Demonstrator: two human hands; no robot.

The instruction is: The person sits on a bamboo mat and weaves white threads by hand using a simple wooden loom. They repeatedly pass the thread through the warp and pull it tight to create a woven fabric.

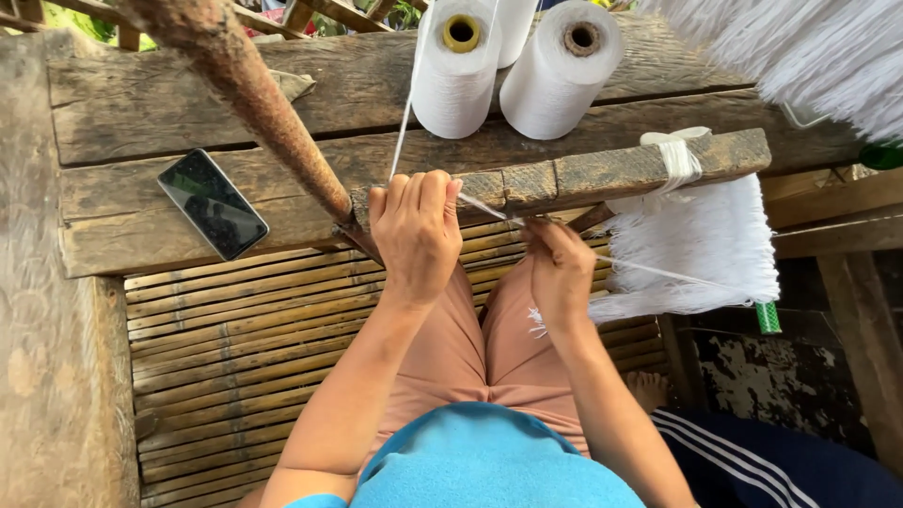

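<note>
Head view looks straight down on a white thread [489,209], stretched taut between the two hands in the middle of the frame, just in front of a weathered wooden bar [583,177]; a second strand [403,127] climbs from the left hand [414,230] to the cones at upper centre; another runs from the right hand [557,268] toward the right. The thread looks very light, limp and thin, likely to slip or snap under a sharp tug; it is best pinched between fingertips and kept under gentle tension rather than gripped in the fist. The left hand is curled nearly closed, fingers folded over the thread at the bar's end; the right hand is closed in a pinch on the thread, lower and to the right. Two cones of white yarn [513,66] lie on the plank table [141,122] at top centre; a hank of white thread [701,240] hangs from the bar at right, tied on with a white loop; a dark phone [213,203] lies on the table at left; a rusty pole [254,94] slants down from upper left; a split-bamboo floor [235,357] fills the lower left.
</note>
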